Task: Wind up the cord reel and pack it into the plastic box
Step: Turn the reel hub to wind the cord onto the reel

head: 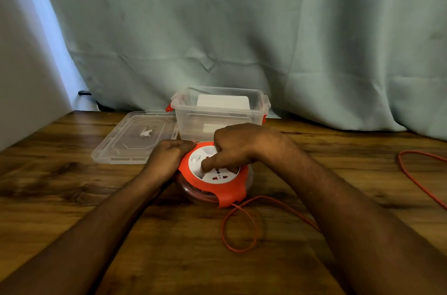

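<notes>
An orange and white cord reel [219,186] lies flat on the wooden table [72,198], its socket face up. My left hand [167,157] grips the reel's left rim. On top of the white centre rests my right hand [238,147], with the thumb pressed down into it. The orange cord [238,227] leaves the reel's front edge, loops on the table and passes under my right forearm. More of this cord shows at the far right [416,173]. Just behind the reel stands the clear plastic box [220,113], open, with orange latches.
The box's clear lid [135,137] lies flat to the left of the box. Something white sits inside the box [223,102]. A teal curtain [266,28] hangs behind the table and a white wall [21,77] bounds the left side.
</notes>
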Motion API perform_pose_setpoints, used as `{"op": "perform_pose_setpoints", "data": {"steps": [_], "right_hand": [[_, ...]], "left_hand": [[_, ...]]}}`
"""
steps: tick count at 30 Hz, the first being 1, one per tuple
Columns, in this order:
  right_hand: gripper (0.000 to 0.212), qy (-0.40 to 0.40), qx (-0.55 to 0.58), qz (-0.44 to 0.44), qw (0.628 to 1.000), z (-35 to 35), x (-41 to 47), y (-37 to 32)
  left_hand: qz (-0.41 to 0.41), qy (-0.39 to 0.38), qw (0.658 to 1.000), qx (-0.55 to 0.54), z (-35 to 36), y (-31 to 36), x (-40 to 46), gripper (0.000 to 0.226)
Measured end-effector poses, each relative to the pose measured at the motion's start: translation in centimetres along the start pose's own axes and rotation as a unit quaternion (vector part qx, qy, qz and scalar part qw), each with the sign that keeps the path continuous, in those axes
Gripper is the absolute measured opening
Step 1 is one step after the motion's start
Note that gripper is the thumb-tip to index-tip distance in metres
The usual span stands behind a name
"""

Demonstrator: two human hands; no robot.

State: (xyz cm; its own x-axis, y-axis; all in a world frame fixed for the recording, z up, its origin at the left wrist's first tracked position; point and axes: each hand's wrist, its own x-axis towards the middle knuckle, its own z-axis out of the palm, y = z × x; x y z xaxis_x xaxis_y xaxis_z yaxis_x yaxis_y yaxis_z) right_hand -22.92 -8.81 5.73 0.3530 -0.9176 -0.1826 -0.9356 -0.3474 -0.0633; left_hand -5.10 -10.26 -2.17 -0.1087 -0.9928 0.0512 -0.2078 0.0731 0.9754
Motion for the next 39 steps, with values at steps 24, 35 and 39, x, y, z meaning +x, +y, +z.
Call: {"op": "perform_pose_setpoints", "data": {"steps": [24, 35, 39], "right_hand": [[0.054, 0.018, 0.071, -0.087, 0.994, -1.4, -1.5, 2.9], [0.048, 0.011, 0.049, -0.044, 0.998, -0.4, -0.9, 1.3], [0.045, 0.005, 0.043, -0.035, 0.998, 0.0, -0.5, 0.3]], "left_hand": [[-0.005, -0.015, 1.0, -0.023, 0.0, 0.0, 0.0, 0.03], [-0.014, 0.001, 1.0, -0.023, 0.2, 0.3, -0.3, 0.029], [-0.019, 0.008, 1.0, -0.022, 0.4, 0.3, -0.3, 0.031]]}}
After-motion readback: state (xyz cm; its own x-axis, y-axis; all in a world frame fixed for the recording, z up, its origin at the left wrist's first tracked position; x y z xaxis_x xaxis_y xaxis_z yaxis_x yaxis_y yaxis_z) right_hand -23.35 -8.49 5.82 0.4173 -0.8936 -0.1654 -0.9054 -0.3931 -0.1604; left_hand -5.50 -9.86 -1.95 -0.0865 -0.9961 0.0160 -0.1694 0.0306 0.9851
